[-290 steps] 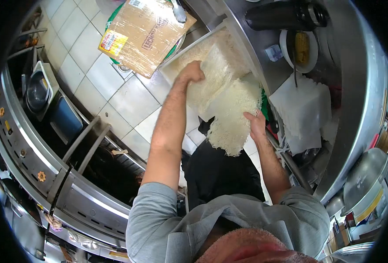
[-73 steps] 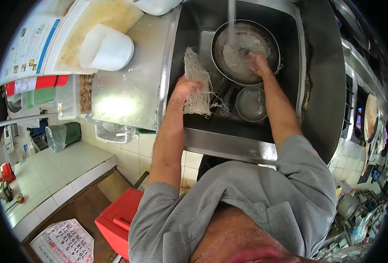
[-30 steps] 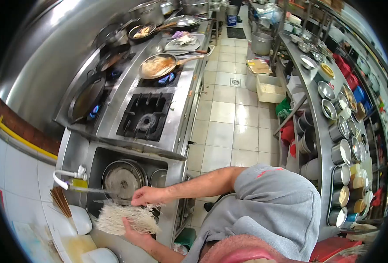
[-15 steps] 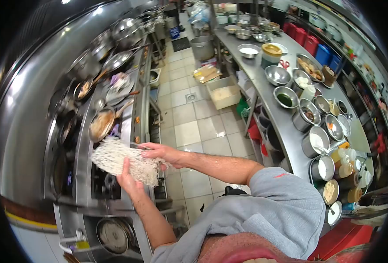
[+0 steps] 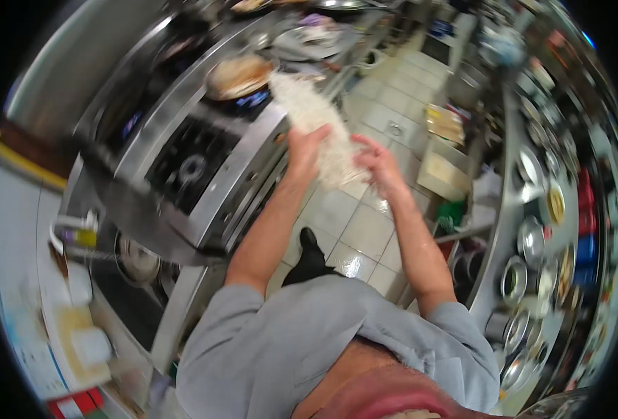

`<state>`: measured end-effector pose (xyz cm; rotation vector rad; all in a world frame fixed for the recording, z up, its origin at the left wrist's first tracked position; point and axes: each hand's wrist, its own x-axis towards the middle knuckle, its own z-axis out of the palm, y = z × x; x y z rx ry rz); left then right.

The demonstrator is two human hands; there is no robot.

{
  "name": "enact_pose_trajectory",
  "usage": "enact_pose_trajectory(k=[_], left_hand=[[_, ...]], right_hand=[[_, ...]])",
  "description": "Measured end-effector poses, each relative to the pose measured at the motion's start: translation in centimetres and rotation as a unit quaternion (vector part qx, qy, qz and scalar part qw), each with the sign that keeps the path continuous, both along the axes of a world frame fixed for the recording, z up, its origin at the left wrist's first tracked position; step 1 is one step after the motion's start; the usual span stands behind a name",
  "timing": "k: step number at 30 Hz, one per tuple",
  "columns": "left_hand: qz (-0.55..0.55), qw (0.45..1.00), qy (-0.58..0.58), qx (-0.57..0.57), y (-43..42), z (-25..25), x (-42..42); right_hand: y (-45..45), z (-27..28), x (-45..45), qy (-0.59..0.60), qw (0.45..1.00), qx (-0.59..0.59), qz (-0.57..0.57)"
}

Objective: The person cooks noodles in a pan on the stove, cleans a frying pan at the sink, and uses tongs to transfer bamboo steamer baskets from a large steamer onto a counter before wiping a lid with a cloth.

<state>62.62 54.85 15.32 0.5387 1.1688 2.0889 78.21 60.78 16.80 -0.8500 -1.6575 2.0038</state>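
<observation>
Noodles [image 5: 316,119] have left the sink [image 5: 124,300], now over the aisle by the stove [image 5: 197,167]: carrying, apparently. Left hand [image 5: 307,150] pinches them; right hand [image 5: 381,165] half-spread beside their near end, contact blurred.

No text, label, brand, number or sign is legible anywhere in the blurred view.

Pale noodle slab [image 5: 310,105], approx. rect., wispy lower end, tilted diag., in L grip [image 5: 304,153], sl. blurred
</observation>
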Motion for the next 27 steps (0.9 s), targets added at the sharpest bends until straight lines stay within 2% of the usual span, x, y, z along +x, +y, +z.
enact_pose_trajectory(k=[2,5,6,7,8,9,10,12,14,16,18,20,22,23,24,25,26,27], left_hand=[[0.009,0.999,-0.032,0.03,1.8,-0.2,-3.9],[0.073,0.997,-0.023,0.001,4.0,-1.8,-8.8],[0.066,0.997,-0.024,-0.008,3.6,-0.7,-10.4],[0.095,0.995,-0.033,-0.006,4.0,-0.1,-11.8],[0.058,0.995,-0.058,-0.051,4.7,-0.1,-14.0],[0.059,0.989,-0.066,-0.115,5.7,0.3,-16.4],[0.063,0.99,-0.066,-0.104,6.4,0.7,-18.2],[0.043,0.993,-0.095,-0.048,8.0,-3.1,-24.4],[0.029,0.989,-0.123,-0.08,8.0,-1.8,-26.1],[-0.027,0.982,-0.182,-0.028,8.4,-2.7,-29.2],[-0.03,0.994,-0.109,0.0,8.1,-3.6,-30.8],[0.004,0.994,-0.11,-0.006,7.4,-2.8,-29.9],[0.117,0.992,-0.034,-0.021,6.9,-2.4,-28.6],[0.122,0.991,-0.039,-0.025,6.8,-2.0,-27.6],[0.151,0.978,0.138,-0.044,6.3,-1.4,-26.6],[0.173,0.932,0.312,-0.066,6.0,-0.7,-25.9],[0.177,0.933,0.306,-0.074,6.2,0.2,-25.4],[0.168,0.901,0.382,-0.118,6.5,1.1,-25.1]], right_hand=[[2.6,-0.3,-3.9,0.002,0.999,0.026,0.026],[4.9,0.6,-9.0,0.037,0.997,-0.043,0.051],[6.2,0.5,-11.1,0.047,0.995,-0.071,0.043],[7.0,1.4,-12.9,-0.007,0.998,-0.016,0.059],[9.5,-1.7,-15.7,0.053,0.995,-0.038,0.074],[9.9,0.1,-17.7,0.044,0.996,-0.034,0.072],[11.1,0.0,-20.7,0.057,0.994,-0.056,0.077],[12.6,1.3,-24.8,0.061,0.993,-0.045,0.092],[13.7,1.1,-28.6,0.071,0.99,-0.078,0.097],[15.0,0.2,-31.9,0.095,0.988,-0.067,0.1],[16.2,-1.5,-34.9,0.108,0.986,-0.098,0.084],[16.8,-2.1,-36.4,0.128,0.979,-0.127,0.092],[17.1,-1.6,-36.9,0.134,0.978,-0.128,0.1],[17.2,-1.5,-37.1,0.136,0.976,-0.131,0.108],[17.3,-1.5,-37.6,0.129,0.975,-0.14,0.113],[17.5,-1.3,-38.5,0.136,0.971,-0.152,0.127],[18.0,-1.1,-39.0,0.142,0.966,-0.163,0.139],[18.3,-0.5,-39.0,0.133,0.966,-0.171,0.144]])
